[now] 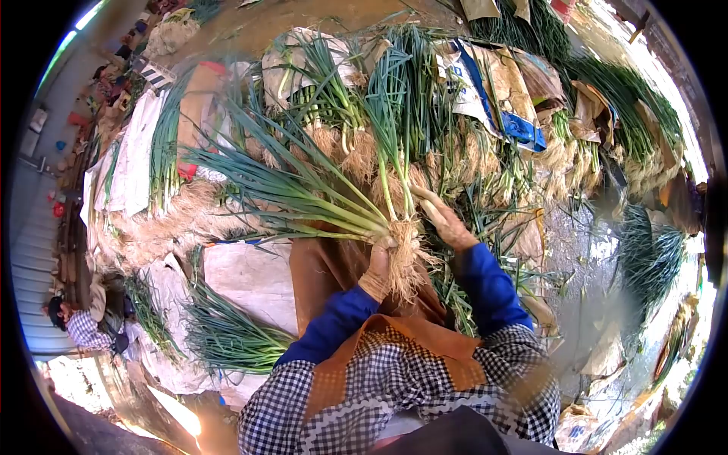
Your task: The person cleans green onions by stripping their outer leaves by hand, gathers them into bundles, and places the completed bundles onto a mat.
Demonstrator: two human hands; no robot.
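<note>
My left hand (378, 271) is closed round the root end of a bunch of green onions (326, 205), whose long leaves fan out to the upper left. Pale, stringy roots (407, 265) hang between my hands. To the right, my right hand (446, 220) is at some upright green stalks (394, 152) beside the roots; its fingers are partly hidden, and whether they grip a stalk is unclear. Both hands are above the brown apron on my lap.
A row of onion bundles (322, 140) with roots toward me lies ahead, partly covered by sacks (504, 91). Another bundle (239, 334) rests on pale sacking (246, 280) at my left. A person (87, 330) is at the far left. More greens (648, 250) lie at the right.
</note>
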